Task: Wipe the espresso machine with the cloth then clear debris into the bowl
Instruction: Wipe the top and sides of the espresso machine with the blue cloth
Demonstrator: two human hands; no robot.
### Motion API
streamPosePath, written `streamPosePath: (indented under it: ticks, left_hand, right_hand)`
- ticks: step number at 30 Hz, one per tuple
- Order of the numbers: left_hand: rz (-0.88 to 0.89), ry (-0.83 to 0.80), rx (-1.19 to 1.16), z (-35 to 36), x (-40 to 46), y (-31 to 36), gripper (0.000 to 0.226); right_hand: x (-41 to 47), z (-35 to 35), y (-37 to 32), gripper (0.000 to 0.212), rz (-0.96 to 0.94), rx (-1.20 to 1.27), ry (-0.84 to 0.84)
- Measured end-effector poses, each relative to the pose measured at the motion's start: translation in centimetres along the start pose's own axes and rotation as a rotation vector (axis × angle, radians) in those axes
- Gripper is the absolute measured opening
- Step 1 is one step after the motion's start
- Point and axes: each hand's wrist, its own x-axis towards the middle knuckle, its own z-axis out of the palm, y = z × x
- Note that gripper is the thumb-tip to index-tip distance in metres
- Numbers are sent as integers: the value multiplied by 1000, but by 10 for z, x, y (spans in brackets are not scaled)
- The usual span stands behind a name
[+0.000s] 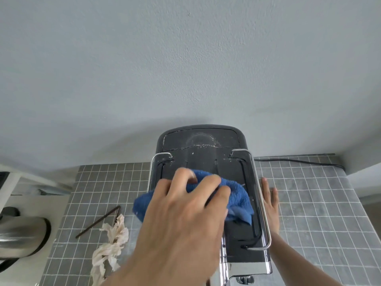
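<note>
A: Where was the cloth (237, 195) at that moment?

B: Bunched on the flat black top of the espresso machine (206, 153), between its 2 chrome rails (260, 195). The left hand (181, 219) lay over it, fingers (183, 174) curled into the blue terry and pressing down. The right hand (270, 203) sat flat against the machine's right flank, fingers straight, gripping nothing, seemingly bracing the body.

A: So what could have gone wrong?

B: I counted 3 risks, all judgement. 1st, white specks (204, 144) were scattered at the back of the lid; a hard forward stroke might have pushed them off the rear edge, behind the machine near the power cord (299, 161). 2nd, a loose corner of cloth hung toward the right rail and could have snagged under it. 3rd, heavy sideways pressure might have slid the machine on the tiled desk (309, 203) if the bracing hand let go.

A: And the bowl?

B: I couldn't be sure it was in view. Only a rounded steel vessel (22, 234) showed at the left edge, and I couldn't say whether that was it. The crumpled paper (111, 240) and the thin dark stick (99, 221) lay on the desk left of the machine, untouched. A careless elbow might have knocked them off the front.
</note>
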Motion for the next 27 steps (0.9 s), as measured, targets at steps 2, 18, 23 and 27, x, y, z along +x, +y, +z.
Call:
streamPosePath:
  ticks: [2, 18, 23, 27]
  left_hand:
    - [-6, -8, 34, 2, 16, -9, 32]
    - [98, 44, -124, 6, -22, 4, 25]
    - [48, 36, -81, 3, 10, -8, 31]
    - [-27, 78, 18, 8, 42, -30, 45]
  right_hand:
    - [0, 3, 1, 72, -9, -11, 4]
    - [-2, 1, 4, 94, -39, -36, 1]
    - [0, 1, 3, 88, -33, -40, -51]
    - [1, -3, 1, 78, -26, -2, -19]
